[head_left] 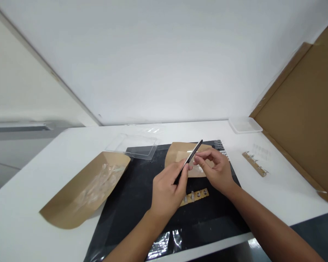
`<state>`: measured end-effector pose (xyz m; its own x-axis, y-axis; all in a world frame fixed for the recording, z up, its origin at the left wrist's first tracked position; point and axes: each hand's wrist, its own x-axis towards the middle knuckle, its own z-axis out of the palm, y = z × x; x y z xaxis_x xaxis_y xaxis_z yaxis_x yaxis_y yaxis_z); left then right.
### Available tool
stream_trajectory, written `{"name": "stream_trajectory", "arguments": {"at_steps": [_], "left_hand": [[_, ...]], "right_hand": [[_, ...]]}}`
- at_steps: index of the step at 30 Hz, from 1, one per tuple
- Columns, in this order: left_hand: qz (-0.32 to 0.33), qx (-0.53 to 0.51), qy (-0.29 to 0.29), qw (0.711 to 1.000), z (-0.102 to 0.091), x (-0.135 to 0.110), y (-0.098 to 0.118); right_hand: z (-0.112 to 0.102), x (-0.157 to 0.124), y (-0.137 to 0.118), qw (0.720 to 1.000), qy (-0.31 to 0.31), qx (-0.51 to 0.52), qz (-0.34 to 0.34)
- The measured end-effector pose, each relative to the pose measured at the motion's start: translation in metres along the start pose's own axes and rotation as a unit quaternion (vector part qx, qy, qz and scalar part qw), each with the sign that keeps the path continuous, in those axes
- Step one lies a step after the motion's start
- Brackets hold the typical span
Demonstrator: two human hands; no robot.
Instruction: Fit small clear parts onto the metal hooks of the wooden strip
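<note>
My left hand (168, 189) is closed round black tweezers (191, 155) whose tip points up and to the right. My right hand (214, 167) hovers beside that tip with fingers pinched on a small clear piece I cannot make out. Both hands are above a black mat (136, 189). Just below them on the mat lies a tan strip (195, 196) with small clear parts on it. Behind the hands sits a brown paper tray (177, 151).
A brown paper tray (82, 193) holding clear bits lies at the left. A clear plastic lid (132, 145) rests behind it. Another tan strip (254, 163) and a shallow white tray (244, 125) lie to the right, beside a cardboard sheet (303, 112).
</note>
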<state>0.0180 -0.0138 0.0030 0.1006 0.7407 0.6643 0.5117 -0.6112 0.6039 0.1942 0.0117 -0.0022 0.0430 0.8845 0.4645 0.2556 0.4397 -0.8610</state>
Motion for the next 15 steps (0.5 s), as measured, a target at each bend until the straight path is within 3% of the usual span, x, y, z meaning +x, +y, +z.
{"name": "stream_trajectory", "arguments": {"at_steps": [7, 15], "left_hand": [[-0.067, 0.021, -0.019, 0.997, -0.001, 0.000, -0.014], [-0.012, 0.020, -0.048, 0.999, -0.004, 0.006, -0.014]], "right_hand": [[-0.001, 0.001, 0.003, 0.969, -0.072, 0.216, 0.098], [-0.003, 0.003, 0.002, 0.979, -0.081, 0.171, 0.074]]}}
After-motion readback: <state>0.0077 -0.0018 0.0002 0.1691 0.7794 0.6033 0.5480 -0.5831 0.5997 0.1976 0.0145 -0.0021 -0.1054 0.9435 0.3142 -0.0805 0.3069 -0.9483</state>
